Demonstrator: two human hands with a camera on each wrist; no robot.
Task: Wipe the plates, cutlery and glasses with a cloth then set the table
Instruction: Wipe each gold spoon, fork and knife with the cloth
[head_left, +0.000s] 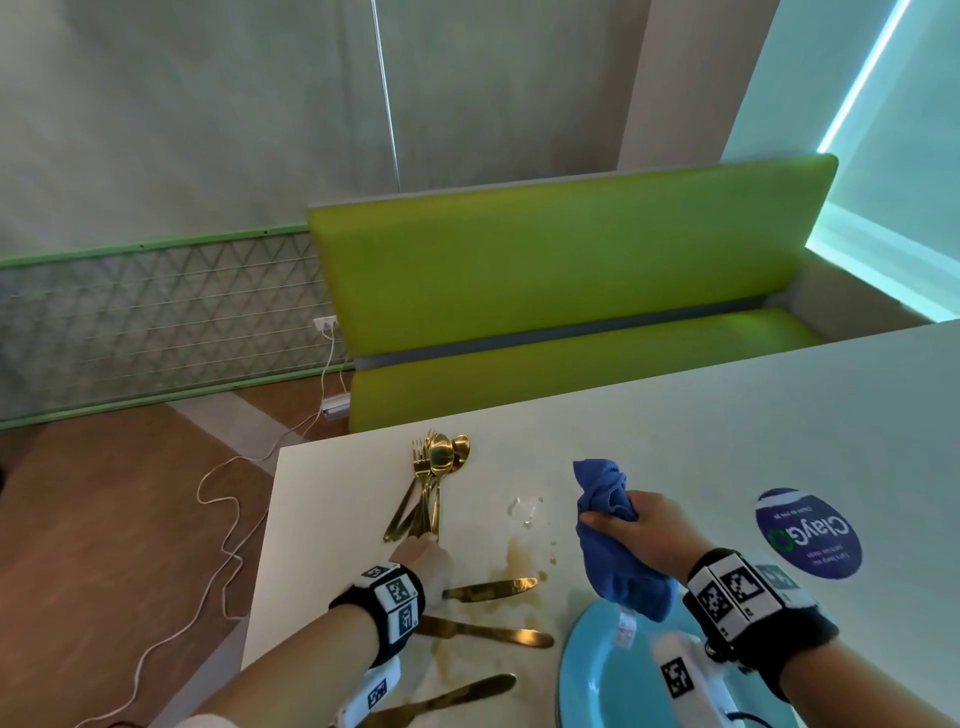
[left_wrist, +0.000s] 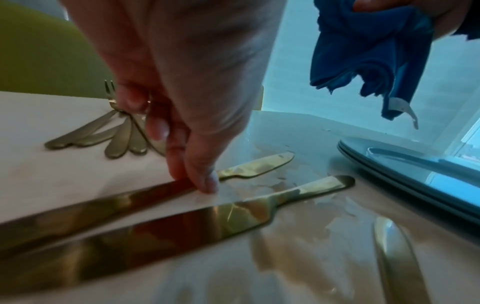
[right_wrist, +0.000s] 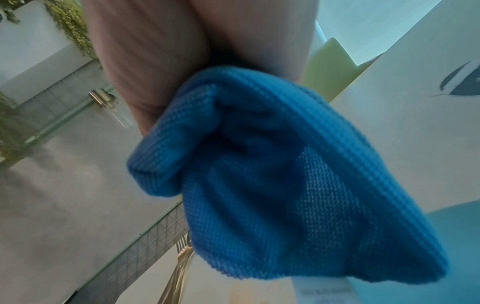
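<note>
My left hand (head_left: 423, 551) reaches down to the farthest of three gold knives (head_left: 488, 588); in the left wrist view its fingertips (left_wrist: 206, 183) meet on that knife (left_wrist: 259, 164), which lies flat on the white table (head_left: 727, 415). My right hand (head_left: 608, 519) grips a bunched blue cloth (head_left: 618, 566) in the air above stacked light-blue plates (head_left: 587, 675); the right wrist view is filled by this cloth (right_wrist: 272, 174). Gold forks and spoons (head_left: 436, 478) lie fanned near the far edge. No glasses are in view.
A brownish spill (head_left: 524, 558) and water drops wet the table between the knives and the cutlery bunch. A round blue sticker (head_left: 808, 532) sits to the right. A green bench (head_left: 571, 312) stands beyond the table; a white cable (head_left: 223, 519) trails on the floor at left.
</note>
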